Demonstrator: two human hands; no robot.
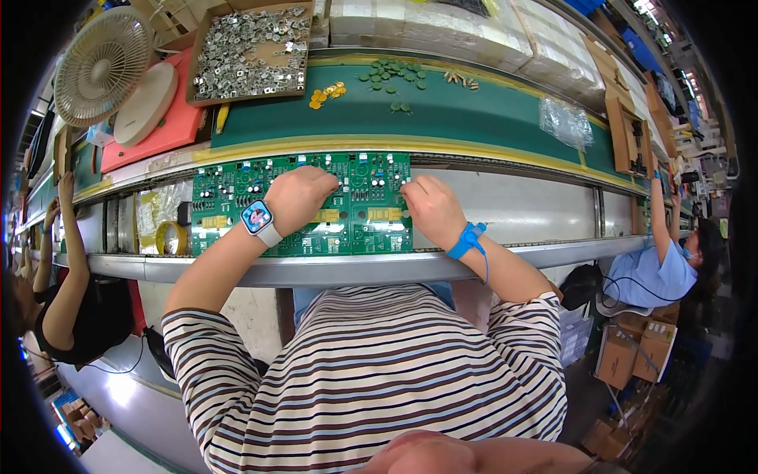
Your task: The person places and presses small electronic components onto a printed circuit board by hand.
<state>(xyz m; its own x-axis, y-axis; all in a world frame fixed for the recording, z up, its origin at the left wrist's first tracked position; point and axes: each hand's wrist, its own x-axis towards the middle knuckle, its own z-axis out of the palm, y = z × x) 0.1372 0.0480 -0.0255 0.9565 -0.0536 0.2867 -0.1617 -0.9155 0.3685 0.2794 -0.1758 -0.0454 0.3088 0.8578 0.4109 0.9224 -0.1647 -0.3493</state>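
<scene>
A green circuit board panel (229,205) with yellow parts lies on the steel rail in front of me. My left hand (298,197), a watch on its wrist, rests fingers-down on the middle of the panel. My right hand (430,207), with a blue strap on its wrist, presses its curled fingertips at the panel's right edge. Whether either hand pinches a small part is hidden by the fingers.
Behind the panel runs a green conveyor belt (474,118) with small green discs (391,75), yellow parts (326,93) and a plastic bag (565,121). A box of metal parts (253,51) and a fan (101,65) stand far left. Other people work at left (67,292) and right (663,265).
</scene>
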